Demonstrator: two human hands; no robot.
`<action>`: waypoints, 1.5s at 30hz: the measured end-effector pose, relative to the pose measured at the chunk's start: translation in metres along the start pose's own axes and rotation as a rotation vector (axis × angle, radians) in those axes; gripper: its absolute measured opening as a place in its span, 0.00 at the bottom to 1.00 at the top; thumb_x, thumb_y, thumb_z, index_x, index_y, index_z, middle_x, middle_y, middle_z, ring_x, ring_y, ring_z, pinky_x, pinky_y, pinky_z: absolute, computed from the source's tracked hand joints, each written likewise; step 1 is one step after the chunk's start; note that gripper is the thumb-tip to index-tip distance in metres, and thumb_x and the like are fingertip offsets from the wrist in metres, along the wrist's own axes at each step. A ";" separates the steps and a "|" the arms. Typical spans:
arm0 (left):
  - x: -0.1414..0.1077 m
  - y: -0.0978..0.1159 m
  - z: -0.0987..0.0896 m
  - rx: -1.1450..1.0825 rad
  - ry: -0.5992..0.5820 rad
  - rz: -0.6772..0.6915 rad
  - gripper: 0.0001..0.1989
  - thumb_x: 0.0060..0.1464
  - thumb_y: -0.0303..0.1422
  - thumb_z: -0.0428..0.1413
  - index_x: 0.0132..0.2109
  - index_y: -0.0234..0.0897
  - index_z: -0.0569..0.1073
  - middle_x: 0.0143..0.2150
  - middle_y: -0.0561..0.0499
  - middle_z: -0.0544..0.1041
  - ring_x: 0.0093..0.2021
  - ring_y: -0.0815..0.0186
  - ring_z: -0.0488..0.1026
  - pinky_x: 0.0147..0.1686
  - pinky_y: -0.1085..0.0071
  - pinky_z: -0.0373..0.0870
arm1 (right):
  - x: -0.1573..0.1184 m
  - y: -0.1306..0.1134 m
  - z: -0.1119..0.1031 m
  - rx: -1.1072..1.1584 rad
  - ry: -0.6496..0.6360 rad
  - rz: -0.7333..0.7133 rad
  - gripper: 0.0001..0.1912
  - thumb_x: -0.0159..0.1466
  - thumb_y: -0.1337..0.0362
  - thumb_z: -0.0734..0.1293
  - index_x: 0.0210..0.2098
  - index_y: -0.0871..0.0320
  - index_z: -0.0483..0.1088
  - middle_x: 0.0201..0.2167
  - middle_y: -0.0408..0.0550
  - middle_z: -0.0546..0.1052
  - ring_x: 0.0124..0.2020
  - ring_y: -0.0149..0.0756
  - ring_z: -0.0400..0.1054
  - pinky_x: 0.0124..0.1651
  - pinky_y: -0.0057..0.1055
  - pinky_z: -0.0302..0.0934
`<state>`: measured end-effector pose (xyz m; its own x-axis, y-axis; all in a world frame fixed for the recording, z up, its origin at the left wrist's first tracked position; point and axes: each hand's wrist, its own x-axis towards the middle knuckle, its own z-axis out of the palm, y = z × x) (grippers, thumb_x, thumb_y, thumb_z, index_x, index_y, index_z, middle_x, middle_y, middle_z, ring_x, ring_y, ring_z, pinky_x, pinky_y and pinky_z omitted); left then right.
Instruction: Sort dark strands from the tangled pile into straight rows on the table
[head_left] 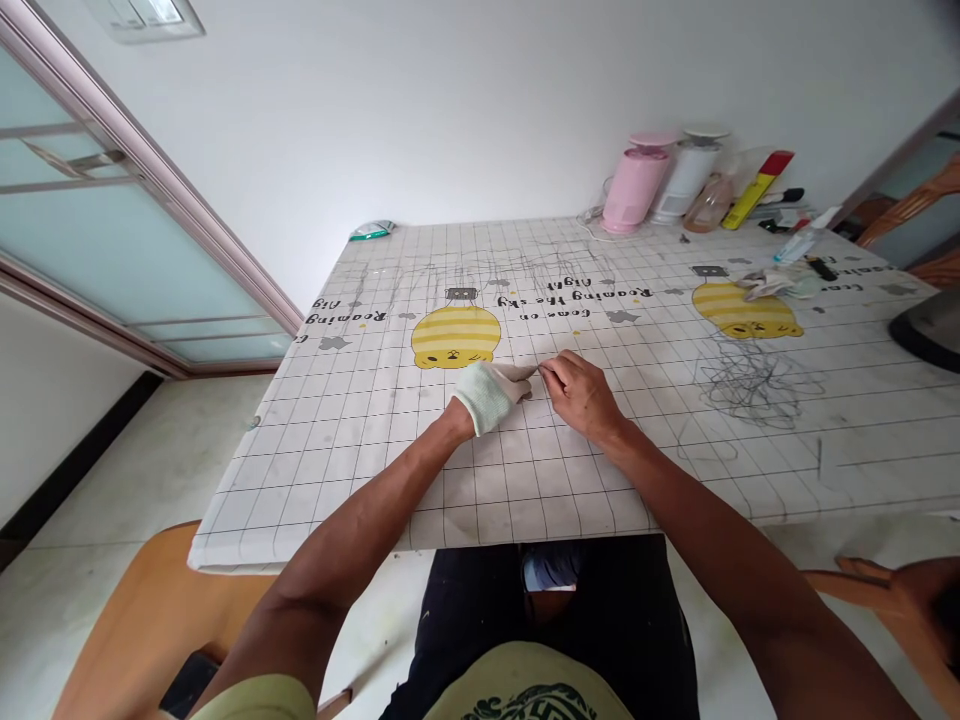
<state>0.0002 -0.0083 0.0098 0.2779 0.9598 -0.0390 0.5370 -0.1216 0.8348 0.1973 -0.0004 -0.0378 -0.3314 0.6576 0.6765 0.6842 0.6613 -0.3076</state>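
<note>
My left hand [501, 390] wears a whitish work glove with a pale green cuff, its fingers pinched together over the middle of the table. Close beside it, my bare right hand [579, 392] is also closed in a pinch, fingertips almost meeting the glove's. Between them seems to run a thin strand of wire, too fine to see well. To the right lies a loose tangle of thin grey wire [757, 385]. Many thin bent wire pieces [405, 268] are spread along the far side of the table.
A checked tablecloth [360, 470] with yellow prints covers the table. At the back right stand a pink cylinder [634, 190], a white cylinder [679, 180], a bottle [709, 203] and a yellow-red box [757, 190]. A crumpled glove [780, 283] and a dark rounded object [930, 330] sit at right.
</note>
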 end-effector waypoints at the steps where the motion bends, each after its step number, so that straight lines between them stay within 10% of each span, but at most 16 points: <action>1: 0.000 -0.001 0.000 -0.003 0.000 0.001 0.14 0.55 0.31 0.58 0.44 0.41 0.87 0.29 0.54 0.79 0.35 0.64 0.76 0.33 0.74 0.70 | 0.000 0.000 0.000 0.005 -0.005 -0.001 0.14 0.77 0.68 0.60 0.37 0.54 0.73 0.32 0.50 0.75 0.32 0.40 0.68 0.35 0.37 0.62; 11: 0.002 0.000 -0.004 -0.125 0.005 -0.047 0.20 0.57 0.30 0.58 0.55 0.42 0.87 0.36 0.52 0.85 0.40 0.62 0.81 0.46 0.70 0.76 | 0.003 0.001 -0.008 0.111 0.010 0.024 0.08 0.76 0.66 0.64 0.42 0.53 0.75 0.35 0.49 0.78 0.35 0.41 0.73 0.39 0.39 0.68; 25: -0.004 0.004 0.004 0.007 -0.004 0.029 0.17 0.57 0.30 0.57 0.48 0.45 0.88 0.27 0.56 0.75 0.30 0.66 0.68 0.27 0.73 0.62 | -0.002 0.002 -0.001 0.060 0.036 0.009 0.14 0.76 0.68 0.61 0.36 0.53 0.74 0.31 0.49 0.77 0.32 0.40 0.71 0.35 0.38 0.65; 34: 0.005 0.004 -0.014 -0.406 -0.008 -0.042 0.18 0.64 0.32 0.57 0.57 0.33 0.83 0.40 0.46 0.87 0.42 0.62 0.83 0.50 0.68 0.78 | 0.005 0.006 -0.004 0.166 0.097 0.047 0.08 0.76 0.62 0.66 0.40 0.51 0.76 0.34 0.48 0.81 0.34 0.40 0.75 0.38 0.38 0.69; 45: 0.011 0.002 -0.001 -0.476 -0.037 -0.070 0.09 0.62 0.30 0.62 0.44 0.31 0.85 0.32 0.47 0.83 0.32 0.67 0.79 0.37 0.71 0.78 | 0.003 -0.005 0.001 0.273 0.091 0.141 0.06 0.72 0.60 0.69 0.40 0.52 0.77 0.34 0.49 0.81 0.34 0.40 0.74 0.37 0.39 0.70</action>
<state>0.0040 0.0026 0.0115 0.2869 0.9508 -0.1166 0.1337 0.0808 0.9877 0.1916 -0.0011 -0.0348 -0.1779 0.7226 0.6680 0.5157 0.6466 -0.5621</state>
